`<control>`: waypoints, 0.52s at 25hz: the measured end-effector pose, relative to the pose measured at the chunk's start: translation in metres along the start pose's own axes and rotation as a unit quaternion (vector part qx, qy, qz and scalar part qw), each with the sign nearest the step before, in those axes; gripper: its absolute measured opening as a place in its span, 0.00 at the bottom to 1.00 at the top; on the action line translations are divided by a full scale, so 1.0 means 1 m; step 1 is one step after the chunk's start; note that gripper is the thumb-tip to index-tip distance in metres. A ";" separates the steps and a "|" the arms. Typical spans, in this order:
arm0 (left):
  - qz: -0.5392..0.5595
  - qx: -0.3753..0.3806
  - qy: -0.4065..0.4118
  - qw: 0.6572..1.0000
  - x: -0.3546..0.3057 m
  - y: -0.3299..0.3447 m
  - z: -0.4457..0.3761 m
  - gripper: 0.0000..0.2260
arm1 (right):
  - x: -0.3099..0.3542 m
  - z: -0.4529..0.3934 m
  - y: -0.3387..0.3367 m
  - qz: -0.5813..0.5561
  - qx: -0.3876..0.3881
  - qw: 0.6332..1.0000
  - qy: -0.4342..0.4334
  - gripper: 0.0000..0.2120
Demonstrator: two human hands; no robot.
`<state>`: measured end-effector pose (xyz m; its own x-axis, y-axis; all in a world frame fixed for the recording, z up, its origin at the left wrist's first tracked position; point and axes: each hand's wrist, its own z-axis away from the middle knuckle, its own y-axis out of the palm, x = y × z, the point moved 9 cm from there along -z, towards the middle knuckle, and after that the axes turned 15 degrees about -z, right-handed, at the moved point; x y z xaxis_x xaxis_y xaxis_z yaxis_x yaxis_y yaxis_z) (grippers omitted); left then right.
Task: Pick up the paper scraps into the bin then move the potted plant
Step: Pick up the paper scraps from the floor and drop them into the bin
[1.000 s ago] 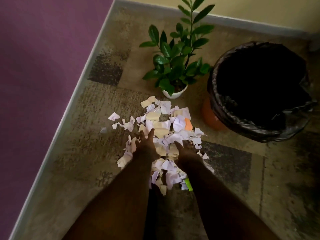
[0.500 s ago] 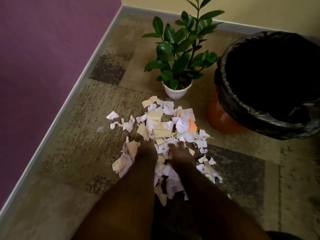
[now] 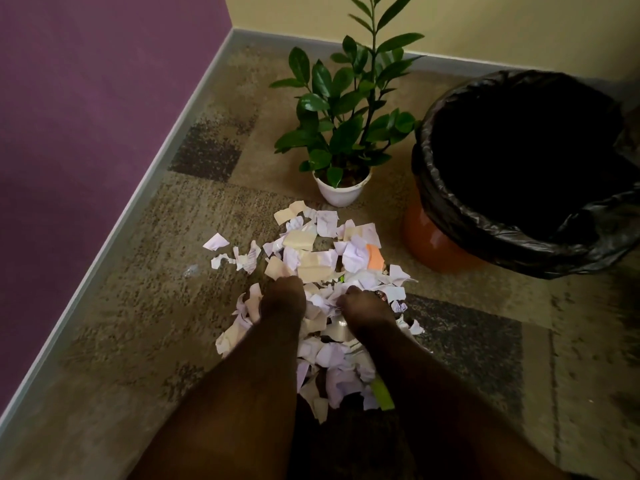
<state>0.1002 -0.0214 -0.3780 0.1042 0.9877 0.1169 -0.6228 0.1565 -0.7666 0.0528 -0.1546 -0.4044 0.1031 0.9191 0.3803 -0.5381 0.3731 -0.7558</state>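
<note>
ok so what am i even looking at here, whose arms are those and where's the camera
There is no machine here. The arms belong to a person wearing a wide-angle camera on their head, so you look forward and down, as they do. That is the only view.

On the patterned carpet, in a room corner, lies a heap of torn paper scraps, mostly white and cream, with one orange and one green piece. Behind the heap stands a potted plant in a white pot. To its right is an orange bin lined with a black bag.

The left hand and the right hand are both down in the heap with fingers curled into the scraps, apparently gathering a handful. Nothing is lifted yet, and the bin's inside is too dark to see.
</note>
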 end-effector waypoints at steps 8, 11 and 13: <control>-0.066 -0.030 0.018 0.997 -0.006 -0.063 0.009 0.16 | -0.011 0.013 -0.057 -0.080 0.106 0.991 0.035 0.16; -0.074 -0.061 0.019 0.995 -0.007 -0.080 0.014 0.15 | -0.008 0.021 -0.073 -0.108 0.076 0.991 0.018 0.18; -0.083 -0.060 0.017 0.995 -0.006 -0.083 0.018 0.15 | -0.005 0.023 -0.075 -0.132 0.065 0.989 0.012 0.18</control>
<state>0.1373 -0.0397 -0.3037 0.2249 0.9474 0.2280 -0.4983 0.3128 -0.8086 0.0735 -0.1901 -0.3375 0.2745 0.7949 0.5412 -0.5931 0.5829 -0.5554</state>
